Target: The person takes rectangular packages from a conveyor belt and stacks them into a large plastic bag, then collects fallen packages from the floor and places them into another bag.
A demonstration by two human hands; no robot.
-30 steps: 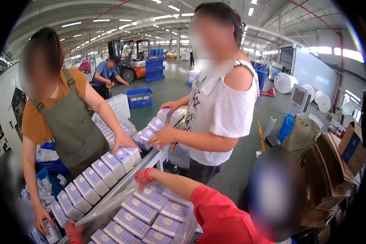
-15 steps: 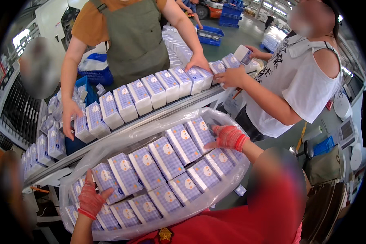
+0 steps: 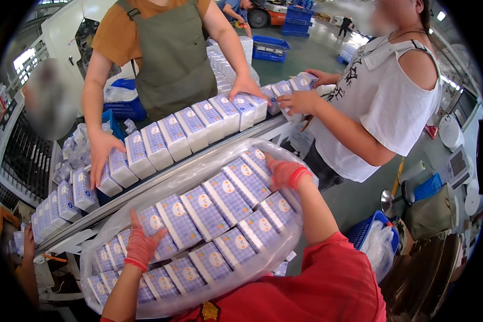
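In front of me a clear plastic bag (image 3: 287, 236) holds two rows of tissue packs (image 3: 216, 260), blue-and-white checked with a round printed design. My left hand (image 3: 143, 244), in a thin red glove, rests with thumb and fingers spread against a pack (image 3: 158, 228) in the far row. At that row's right end, my right hand (image 3: 287, 173), gloved alike, lies against the last packs with its fingers apart. Some fingertips are hidden among the packs and bag.
Beyond the bag, a person in a green apron (image 3: 172, 59) spreads both hands along packs on a conveyor (image 3: 196, 155). To the right, a person in a white top (image 3: 370, 107) handles more packs. Blue crates (image 3: 269, 48) stand behind; another blue crate (image 3: 370, 231) is at my right.
The view has shifted, and my right arm shows more fully. Both hands stay against the far row. The person in white has lowered the pack they held up onto the line.
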